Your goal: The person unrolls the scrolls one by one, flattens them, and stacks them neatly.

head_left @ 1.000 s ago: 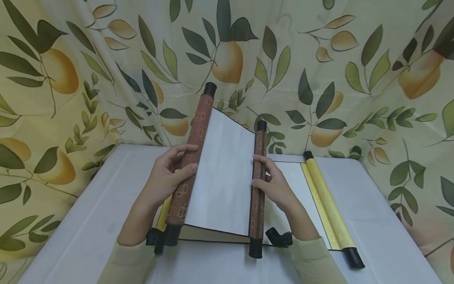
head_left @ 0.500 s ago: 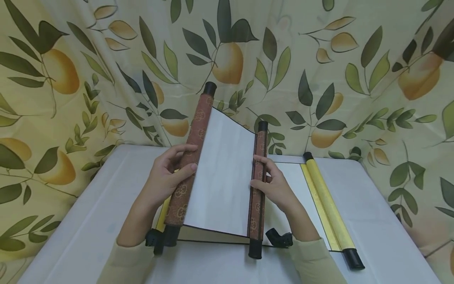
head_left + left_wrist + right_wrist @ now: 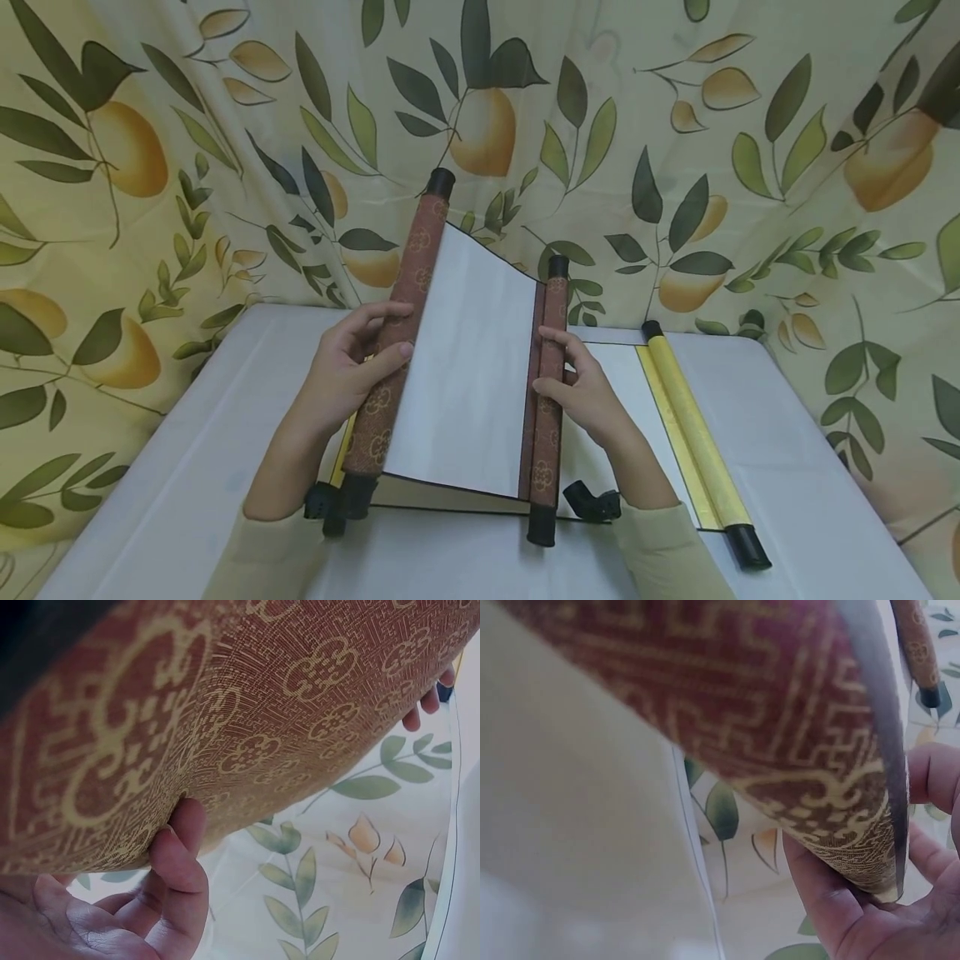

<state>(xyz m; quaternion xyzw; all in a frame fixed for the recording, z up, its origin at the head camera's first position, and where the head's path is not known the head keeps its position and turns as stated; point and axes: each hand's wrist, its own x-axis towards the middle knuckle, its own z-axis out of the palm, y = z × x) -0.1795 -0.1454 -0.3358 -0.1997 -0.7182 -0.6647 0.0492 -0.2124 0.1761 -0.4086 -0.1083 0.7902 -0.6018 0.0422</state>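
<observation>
A hanging scroll with blank white paper [image 3: 465,375] and red-brown, gold-patterned rollers with black end caps is held up, partly unrolled. My left hand [image 3: 341,367] grips the thicker left roller [image 3: 422,262], thumb in front. The thinner right roller [image 3: 547,450] is held between the thumb and fingers of my right hand [image 3: 585,387]. The left roller leans, its top tilted right and higher than the right one. Patterned cloth [image 3: 315,682] fills much of the left wrist view. In the right wrist view, fingers [image 3: 821,900] lie against the cloth's curved edge.
Beneath the held scroll, a yellow-edged scroll lies spread on the white table [image 3: 195,450], its right roller [image 3: 697,425] fully visible and its left side mostly covered. Fruit-patterned cloth [image 3: 480,192] hangs behind. Black wrist devices [image 3: 592,502] sit near the sleeves.
The right roller has turned in my right hand, and a brown border strip now shows beside the paper. The left roller has shifted slightly left with my left hand.
</observation>
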